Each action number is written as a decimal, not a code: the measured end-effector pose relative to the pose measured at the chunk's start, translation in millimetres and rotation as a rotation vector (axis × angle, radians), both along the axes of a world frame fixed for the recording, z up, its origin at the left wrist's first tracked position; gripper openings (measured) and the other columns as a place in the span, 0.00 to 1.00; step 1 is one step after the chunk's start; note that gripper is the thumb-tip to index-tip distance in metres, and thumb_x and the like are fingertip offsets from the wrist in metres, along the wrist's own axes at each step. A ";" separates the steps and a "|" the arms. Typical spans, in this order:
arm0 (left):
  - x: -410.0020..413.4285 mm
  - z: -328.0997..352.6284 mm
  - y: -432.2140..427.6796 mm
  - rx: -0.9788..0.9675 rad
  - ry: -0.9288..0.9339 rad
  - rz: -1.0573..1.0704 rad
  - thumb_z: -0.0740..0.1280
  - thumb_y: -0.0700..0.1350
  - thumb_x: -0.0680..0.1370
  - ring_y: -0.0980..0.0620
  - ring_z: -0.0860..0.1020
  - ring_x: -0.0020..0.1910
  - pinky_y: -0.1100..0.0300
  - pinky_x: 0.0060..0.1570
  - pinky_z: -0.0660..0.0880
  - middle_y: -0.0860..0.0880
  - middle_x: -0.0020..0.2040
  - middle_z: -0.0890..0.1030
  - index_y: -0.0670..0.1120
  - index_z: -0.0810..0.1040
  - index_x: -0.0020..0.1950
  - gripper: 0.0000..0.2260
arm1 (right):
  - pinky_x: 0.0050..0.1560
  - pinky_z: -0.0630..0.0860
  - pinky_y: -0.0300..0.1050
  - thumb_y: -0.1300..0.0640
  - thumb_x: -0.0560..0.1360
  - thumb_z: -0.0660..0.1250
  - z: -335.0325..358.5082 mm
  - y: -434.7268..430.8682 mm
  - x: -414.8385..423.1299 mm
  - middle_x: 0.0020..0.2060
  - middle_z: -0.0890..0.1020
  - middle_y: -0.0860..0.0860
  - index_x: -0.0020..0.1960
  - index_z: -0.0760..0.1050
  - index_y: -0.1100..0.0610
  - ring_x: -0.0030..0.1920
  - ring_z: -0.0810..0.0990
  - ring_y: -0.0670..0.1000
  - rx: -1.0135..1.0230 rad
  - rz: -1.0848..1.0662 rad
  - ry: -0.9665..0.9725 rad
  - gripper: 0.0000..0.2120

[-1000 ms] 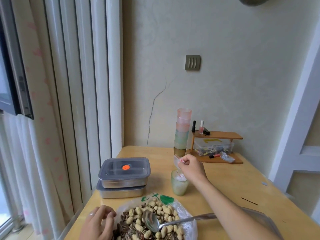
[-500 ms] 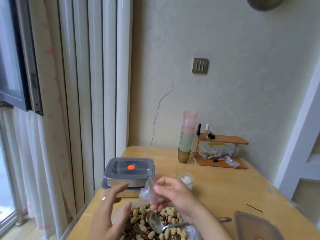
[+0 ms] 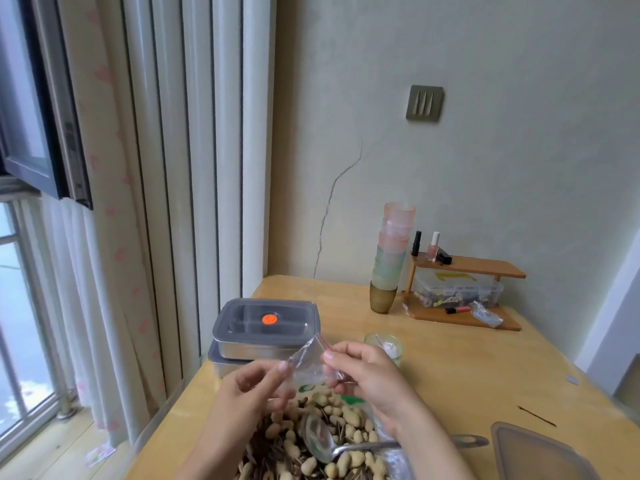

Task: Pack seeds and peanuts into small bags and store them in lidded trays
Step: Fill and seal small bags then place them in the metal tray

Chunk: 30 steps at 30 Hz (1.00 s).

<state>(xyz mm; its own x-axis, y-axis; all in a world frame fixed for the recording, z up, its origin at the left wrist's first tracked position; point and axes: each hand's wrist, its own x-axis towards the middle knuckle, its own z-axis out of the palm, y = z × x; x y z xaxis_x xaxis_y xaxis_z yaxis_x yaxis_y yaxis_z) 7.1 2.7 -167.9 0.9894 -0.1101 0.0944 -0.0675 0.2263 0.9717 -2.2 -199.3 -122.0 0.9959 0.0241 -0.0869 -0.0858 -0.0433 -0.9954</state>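
Observation:
A small clear zip bag [image 3: 309,362] with a red strip hangs above the pile of peanuts and striped seeds [image 3: 322,441]. My left hand [image 3: 252,389] pinches its left edge and my right hand [image 3: 363,374] pinches its right edge. A metal spoon [image 3: 322,441] lies bowl-up on the pile, its handle running right under my right forearm. Two stacked steel trays with a grey lid and orange dot [image 3: 265,325] stand behind at the left. A green cup [image 3: 384,344] holding more small bags sits just past my right hand.
A loose grey tray lid [image 3: 533,455] lies at the lower right. A stack of coloured cups [image 3: 391,258] and a wooden shelf [image 3: 467,289] with bottles and a clear box stand by the far wall. Window and curtain run along the table's left edge.
My right hand drew a small bag from the green cup toward me. My left hand rose from the pile and took the bag's other edge.

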 end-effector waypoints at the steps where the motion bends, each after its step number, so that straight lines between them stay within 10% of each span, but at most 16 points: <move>1: -0.2 0.8 1.9 -0.064 0.032 0.016 0.77 0.46 0.74 0.47 0.80 0.37 0.55 0.41 0.79 0.40 0.39 0.81 0.39 0.85 0.44 0.10 | 0.44 0.80 0.43 0.59 0.80 0.71 2.8 -3.8 0.0 0.40 0.86 0.53 0.52 0.82 0.63 0.40 0.83 0.50 0.001 0.027 0.008 0.06; 9: -2.2 0.0 6.0 -0.039 0.014 -0.019 0.77 0.40 0.69 0.48 0.80 0.39 0.61 0.38 0.79 0.42 0.41 0.82 0.40 0.83 0.53 0.14 | 0.47 0.82 0.46 0.59 0.80 0.71 5.2 -7.7 0.1 0.45 0.87 0.55 0.48 0.83 0.58 0.45 0.84 0.54 -0.058 0.008 0.019 0.04; 16: -6.1 -2.1 9.8 0.543 -0.521 0.470 0.76 0.38 0.74 0.51 0.78 0.46 0.59 0.43 0.75 0.55 0.45 0.80 0.53 0.81 0.47 0.10 | 0.41 0.76 0.39 0.61 0.76 0.74 4.2 -3.6 1.7 0.35 0.82 0.51 0.46 0.85 0.58 0.37 0.77 0.49 -0.063 -0.079 0.014 0.01; 22: -22.9 10.3 -9.5 0.264 -0.304 0.090 0.70 0.52 0.77 0.50 0.83 0.41 0.59 0.43 0.79 0.45 0.40 0.84 0.51 0.85 0.43 0.07 | 0.44 0.77 0.41 0.62 0.74 0.77 7.4 15.9 -8.6 0.39 0.86 0.55 0.45 0.83 0.58 0.38 0.79 0.46 -0.160 0.114 -0.119 0.03; 30: -25.7 11.6 -11.3 0.044 -0.104 0.052 0.70 0.45 0.79 0.47 0.83 0.40 0.51 0.51 0.82 0.35 0.40 0.84 0.41 0.87 0.42 0.10 | 0.53 0.82 0.53 0.56 0.74 0.72 0.9 24.4 -10.4 0.41 0.87 0.54 0.45 0.83 0.54 0.40 0.82 0.46 -0.407 0.144 -0.210 0.02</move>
